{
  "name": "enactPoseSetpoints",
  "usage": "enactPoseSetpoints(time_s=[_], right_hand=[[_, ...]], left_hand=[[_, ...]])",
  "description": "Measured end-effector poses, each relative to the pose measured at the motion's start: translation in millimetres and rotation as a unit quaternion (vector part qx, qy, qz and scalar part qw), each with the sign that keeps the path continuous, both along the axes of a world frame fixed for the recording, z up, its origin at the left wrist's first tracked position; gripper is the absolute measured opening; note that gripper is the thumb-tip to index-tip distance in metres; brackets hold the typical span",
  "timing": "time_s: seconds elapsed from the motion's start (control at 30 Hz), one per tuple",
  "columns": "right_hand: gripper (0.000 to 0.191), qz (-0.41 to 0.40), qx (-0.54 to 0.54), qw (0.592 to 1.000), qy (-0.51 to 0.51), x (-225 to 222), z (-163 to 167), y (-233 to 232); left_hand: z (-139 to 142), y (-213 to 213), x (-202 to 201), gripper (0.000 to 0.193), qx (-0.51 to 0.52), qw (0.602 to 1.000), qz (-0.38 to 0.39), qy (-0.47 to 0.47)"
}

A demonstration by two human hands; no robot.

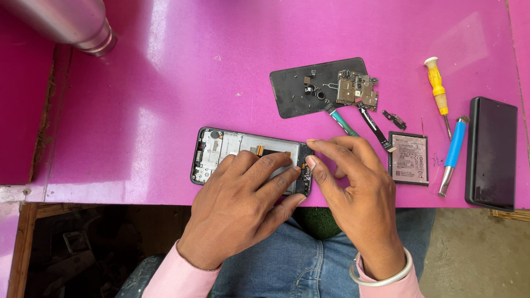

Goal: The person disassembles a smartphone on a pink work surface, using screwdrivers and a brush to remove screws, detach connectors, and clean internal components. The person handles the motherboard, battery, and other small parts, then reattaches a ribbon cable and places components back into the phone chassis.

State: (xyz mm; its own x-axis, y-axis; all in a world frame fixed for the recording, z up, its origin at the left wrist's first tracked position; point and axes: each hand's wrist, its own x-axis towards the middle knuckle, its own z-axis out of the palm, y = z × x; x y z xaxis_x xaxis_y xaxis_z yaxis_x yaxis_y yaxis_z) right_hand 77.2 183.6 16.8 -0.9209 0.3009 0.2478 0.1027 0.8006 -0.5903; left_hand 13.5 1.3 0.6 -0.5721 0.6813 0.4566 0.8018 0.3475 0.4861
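Observation:
An opened phone frame (221,149) lies near the pink table's front edge, its inner side up. My left hand (243,204) rests flat over its middle and right part, pressing it down. My right hand (353,187) has thumb and forefinger pinched at the frame's right end, on a small part I cannot make out. The frame's right end is mostly hidden by fingers.
Behind lie a black back cover (292,94) with small parts and a circuit board (358,90), a flex cable (374,128), a teal-handled tool (341,120), a flat battery (409,158), a yellow screwdriver (438,88), a blue tool (454,152), a dark phone (492,153) and a metal bottle (72,22).

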Motion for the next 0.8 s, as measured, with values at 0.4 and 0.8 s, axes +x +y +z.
enactPoseSetpoints(time_s=[0.4, 0.8], right_hand=[[0.027, 0.024, -0.034, 0.999, 0.011, 1, -3, 5], [0.027, 0.006, -0.068, 0.997, 0.024, 6, -9, 9]], left_hand=[[2, -1, 1, 0.041, 0.018, 0.999, 0.015, -0.024], [-1, -1, 1, 0.033, 0.053, 0.997, 0.028, -0.056]])
